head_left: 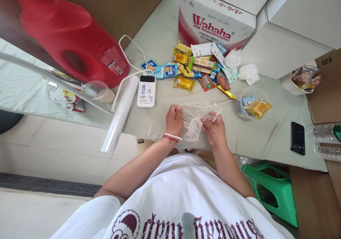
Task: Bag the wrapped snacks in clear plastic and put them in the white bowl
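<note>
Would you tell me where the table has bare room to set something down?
Bare cloth lies between the clear cup and the black phone, and between the power bank and the left hand. The snack pile before the Wahaha box is crowded.

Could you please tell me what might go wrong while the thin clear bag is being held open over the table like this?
1. The clear plastic bag, pinched between the left hand and the right hand, looks flimsy and crumpled, so it might tear if it is tugged.
2. The roll of clear film sticks out past the table edge and could tip off.
3. The clear cup stands near the white cable and might get knocked.
</note>
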Demonstrator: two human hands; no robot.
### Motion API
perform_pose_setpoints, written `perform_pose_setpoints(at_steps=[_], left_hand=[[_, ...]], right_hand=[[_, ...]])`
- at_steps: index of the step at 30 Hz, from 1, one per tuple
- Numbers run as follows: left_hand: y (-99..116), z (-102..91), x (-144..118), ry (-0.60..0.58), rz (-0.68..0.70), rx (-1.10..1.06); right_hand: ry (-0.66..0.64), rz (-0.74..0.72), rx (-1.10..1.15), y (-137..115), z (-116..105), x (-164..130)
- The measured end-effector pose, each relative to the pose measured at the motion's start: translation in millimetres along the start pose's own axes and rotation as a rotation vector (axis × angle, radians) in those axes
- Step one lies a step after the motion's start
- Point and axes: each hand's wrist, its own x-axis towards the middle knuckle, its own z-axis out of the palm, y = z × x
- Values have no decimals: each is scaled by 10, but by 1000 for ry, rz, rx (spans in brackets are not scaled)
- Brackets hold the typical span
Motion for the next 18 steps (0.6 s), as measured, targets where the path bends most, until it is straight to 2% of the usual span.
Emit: perform_pose_setpoints(at_steps=[4, 7, 10, 13, 18], left_hand=[[51, -210, 192, 10, -41, -13], [99, -379, 329, 18, -134, -72], [124, -452, 381, 28, -235, -118], [101, -374, 338, 60, -238, -100], [17, -109, 318, 200, -67, -57]], right_hand=[[-72, -37, -107, -105, -201, 44], [-84, -82, -102, -165, -364, 85], [-68, -35, -91, -176, -455, 110], [-16, -7, -70, -119, -409, 91], [102, -60, 42, 22, -201, 31]])
